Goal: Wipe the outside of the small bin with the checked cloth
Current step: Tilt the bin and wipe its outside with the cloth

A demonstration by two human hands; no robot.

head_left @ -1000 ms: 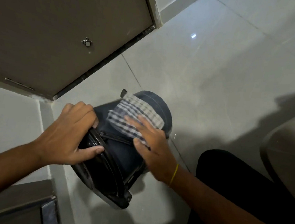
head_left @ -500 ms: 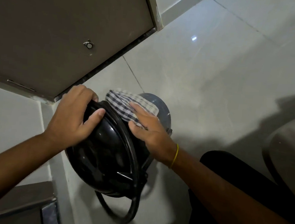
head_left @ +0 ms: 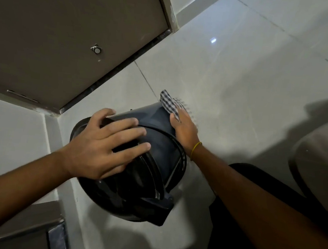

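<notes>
The small dark bin (head_left: 157,143) is tilted on its side above the tiled floor, lid end towards me. My left hand (head_left: 105,145) lies spread over the lid rim and upper wall, gripping it. My right hand (head_left: 182,128) presses the checked cloth (head_left: 171,103) against the bin's far right side, near its base. Most of the cloth is hidden under the hand; one corner sticks up past the bin.
A brown door (head_left: 67,36) with a small metal stop (head_left: 96,49) fills the upper left. A pale wall corner (head_left: 46,126) is just left of the bin. A dark-clothed leg (head_left: 262,192) and a grey rounded object (head_left: 320,164) are at right. A cabinet edge (head_left: 31,230) is at lower left.
The bin has been turned in my hands. My right hand slid the cloth from the bin's top to its far right side. My left hand shifted over the lid rim.
</notes>
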